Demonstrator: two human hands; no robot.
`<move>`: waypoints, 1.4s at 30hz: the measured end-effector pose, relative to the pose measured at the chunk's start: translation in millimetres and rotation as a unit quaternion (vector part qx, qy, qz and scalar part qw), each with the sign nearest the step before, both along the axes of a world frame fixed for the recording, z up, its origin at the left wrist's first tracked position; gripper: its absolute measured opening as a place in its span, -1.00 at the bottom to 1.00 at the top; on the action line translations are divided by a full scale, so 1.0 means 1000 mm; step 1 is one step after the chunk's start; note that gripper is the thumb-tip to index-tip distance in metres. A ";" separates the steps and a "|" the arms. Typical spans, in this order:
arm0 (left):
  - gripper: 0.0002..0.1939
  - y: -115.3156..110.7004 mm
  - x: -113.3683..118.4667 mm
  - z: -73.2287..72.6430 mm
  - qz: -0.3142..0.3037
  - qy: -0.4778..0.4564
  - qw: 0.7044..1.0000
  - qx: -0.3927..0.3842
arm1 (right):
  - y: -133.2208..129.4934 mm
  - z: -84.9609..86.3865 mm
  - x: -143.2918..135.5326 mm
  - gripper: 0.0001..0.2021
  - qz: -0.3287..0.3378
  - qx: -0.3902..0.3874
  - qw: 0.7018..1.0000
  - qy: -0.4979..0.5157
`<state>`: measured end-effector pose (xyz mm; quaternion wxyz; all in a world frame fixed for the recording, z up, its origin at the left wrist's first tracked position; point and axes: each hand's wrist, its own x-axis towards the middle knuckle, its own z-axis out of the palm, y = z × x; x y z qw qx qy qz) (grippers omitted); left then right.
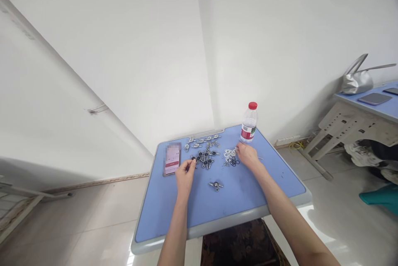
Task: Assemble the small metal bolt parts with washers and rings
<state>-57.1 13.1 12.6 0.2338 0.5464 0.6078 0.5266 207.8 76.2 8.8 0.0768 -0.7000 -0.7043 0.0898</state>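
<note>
My left hand (185, 171) pinches a small metal part with a black centre (193, 158) at the left edge of a pile of similar metal parts (205, 159). My right hand (248, 155) has its fingers pressed together beside a cluster of flat, pale pieces (229, 153). A thin rod-like tool (260, 158) sticks out from under this hand; its grip is mostly hidden. Black rings (234, 161) and tiny metal bits (226, 164) lie just left of the right hand. One three-armed metal part (216, 185) sits apart, nearer me.
Pale metal parts (203, 140) lie along the back of the blue table (199, 212). A phone (172, 159) lies at the left, and a red-capped water bottle (249, 122) stands at the back right. Another desk (367, 106) bears a silver bag (357, 82).
</note>
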 end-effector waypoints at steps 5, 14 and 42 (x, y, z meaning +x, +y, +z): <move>-0.59 0.000 -0.001 0.000 0.001 0.002 1.000 0.005 | 0.004 0.000 -0.003 -0.74 -0.009 -0.012 1.000 -0.002; -0.58 0.000 -0.002 0.000 -0.002 0.008 1.000 0.011 | -0.001 0.000 -0.003 -0.79 -0.009 -0.011 1.000 0.012; -0.76 -0.007 0.021 0.001 -0.195 0.086 0.977 0.026 | -0.028 0.011 -0.056 -0.76 0.080 0.007 0.873 0.480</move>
